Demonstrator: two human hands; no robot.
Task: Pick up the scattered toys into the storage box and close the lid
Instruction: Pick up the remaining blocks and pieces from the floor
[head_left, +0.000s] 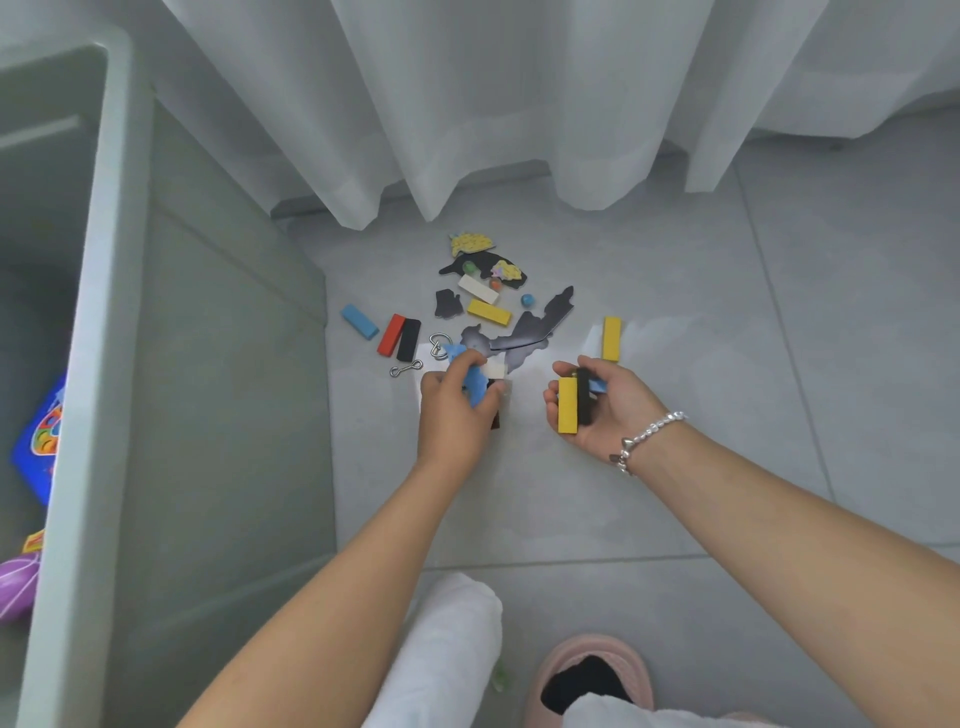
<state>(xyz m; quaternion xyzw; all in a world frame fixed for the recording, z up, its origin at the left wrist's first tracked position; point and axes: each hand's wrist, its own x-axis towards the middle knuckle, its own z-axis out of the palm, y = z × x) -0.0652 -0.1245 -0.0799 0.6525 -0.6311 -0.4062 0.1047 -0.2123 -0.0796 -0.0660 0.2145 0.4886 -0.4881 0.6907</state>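
Small toys lie scattered on the grey floor below the curtain. My left hand (452, 410) grips a blue block (475, 387) together with a white and a dark one. In my right hand (597, 405), palm up, lie a yellow block (567, 405), a black block and a blue one, with the fingers curled round them. Still on the floor are a blue block (359, 321), a red and black pair (399, 336), a yellow block (488, 312), a white block (478, 289), another yellow block (611, 339), dark puzzle pieces (540, 325) and metal rings (437, 345). The open grey storage box (119, 364) stands at the left.
Inside the box I see a blue toy card (41, 436) and a purple toy (15, 587). A white curtain (493, 104) hangs behind the toys. My knee in white cloth (447, 649) and a pink slipper (592, 675) are at the bottom. A small blue ball (527, 300) lies among the pieces.
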